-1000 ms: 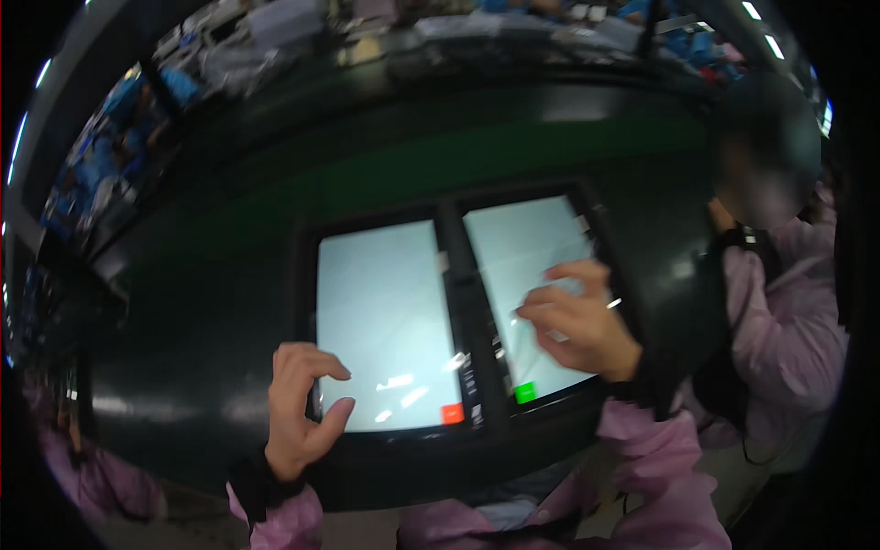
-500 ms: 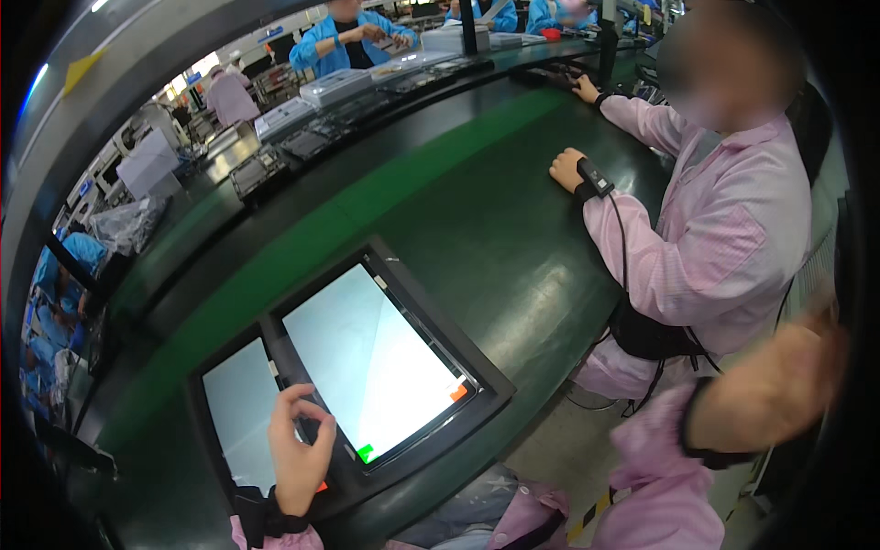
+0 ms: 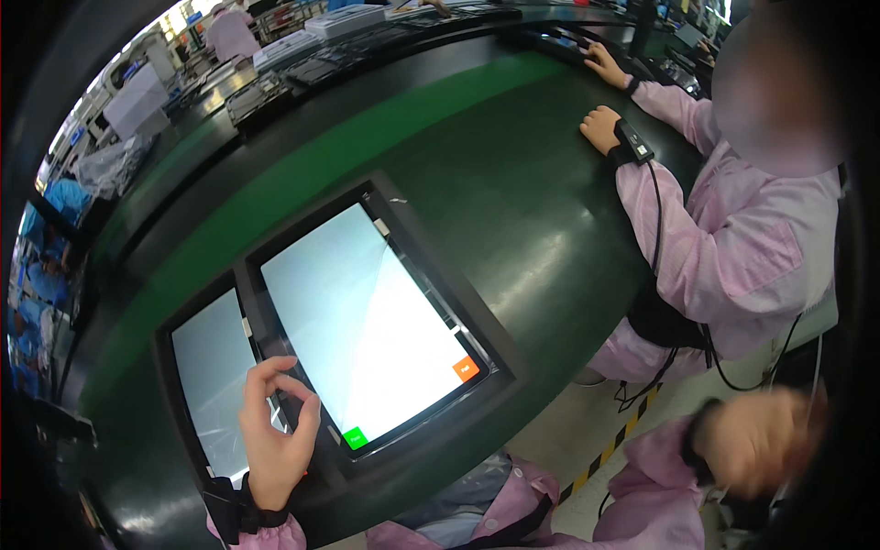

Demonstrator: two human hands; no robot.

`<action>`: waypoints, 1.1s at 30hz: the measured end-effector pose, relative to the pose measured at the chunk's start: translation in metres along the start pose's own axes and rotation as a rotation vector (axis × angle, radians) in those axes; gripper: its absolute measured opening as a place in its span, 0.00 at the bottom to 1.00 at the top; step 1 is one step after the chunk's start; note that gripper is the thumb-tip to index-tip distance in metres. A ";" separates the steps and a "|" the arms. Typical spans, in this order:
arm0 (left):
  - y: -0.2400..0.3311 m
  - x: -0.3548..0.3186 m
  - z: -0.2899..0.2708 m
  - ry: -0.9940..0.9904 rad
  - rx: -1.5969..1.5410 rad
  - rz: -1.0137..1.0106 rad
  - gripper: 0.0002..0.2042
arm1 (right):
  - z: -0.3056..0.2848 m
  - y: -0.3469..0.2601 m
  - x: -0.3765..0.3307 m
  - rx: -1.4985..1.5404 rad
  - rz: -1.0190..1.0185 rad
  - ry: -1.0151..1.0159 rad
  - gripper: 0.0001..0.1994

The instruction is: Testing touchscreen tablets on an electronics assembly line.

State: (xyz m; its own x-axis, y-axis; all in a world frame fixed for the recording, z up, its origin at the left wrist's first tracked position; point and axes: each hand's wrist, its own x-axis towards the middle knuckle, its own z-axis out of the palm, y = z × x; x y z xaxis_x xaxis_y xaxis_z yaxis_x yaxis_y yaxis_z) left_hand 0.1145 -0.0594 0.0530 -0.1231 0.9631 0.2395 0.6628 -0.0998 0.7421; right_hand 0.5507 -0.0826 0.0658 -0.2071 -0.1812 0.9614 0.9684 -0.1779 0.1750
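the left hand [image 3: 275, 449] hangs over the strip between the left screen [image 3: 209, 353] and right screen [image 3: 353, 302], both set in black framing [image 3: 461, 302] on the surface [image 3: 513, 202]; its fingers curl slightly apart, seemingly around nothing. a careless dip might tap or smudge either screen. the right hand [image 3: 756, 435], beyond the near right edge, is too blurred to tell its grip; swung hastily, it could knock the framing.

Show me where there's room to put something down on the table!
Bare tabletop lies between the right tablet and the co-worker's pink sleeve. More runs along the bright green stripe, between that tablet and the dark device parts. It's crowded where the left grip covers part of the left tablet, and along the far row.
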 end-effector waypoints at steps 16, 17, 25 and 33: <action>-0.002 -0.005 -0.005 -0.062 -0.007 0.190 0.17 | 0.075 -0.114 -0.080 0.671 0.140 -1.422 0.22; -0.003 -0.004 -0.005 -0.075 -0.008 0.210 0.16 | 0.075 -0.114 -0.083 0.698 0.151 -1.395 0.22; 0.033 -0.072 0.008 -0.672 0.073 1.033 0.08 | 0.065 -0.125 -0.079 0.650 0.252 -1.322 0.21; -0.007 -0.114 -0.063 -0.392 0.033 0.607 0.12 | 0.031 -0.168 -0.017 0.880 0.365 -1.149 0.22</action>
State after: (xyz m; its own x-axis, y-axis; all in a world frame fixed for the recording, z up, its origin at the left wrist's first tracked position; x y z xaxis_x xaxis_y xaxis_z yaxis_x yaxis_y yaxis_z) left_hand 0.0773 -0.1843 0.0604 0.5437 0.7600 0.3562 0.5531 -0.6436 0.5290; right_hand 0.3963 -0.0196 0.0262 -0.1260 0.8300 0.5434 0.7994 0.4093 -0.4398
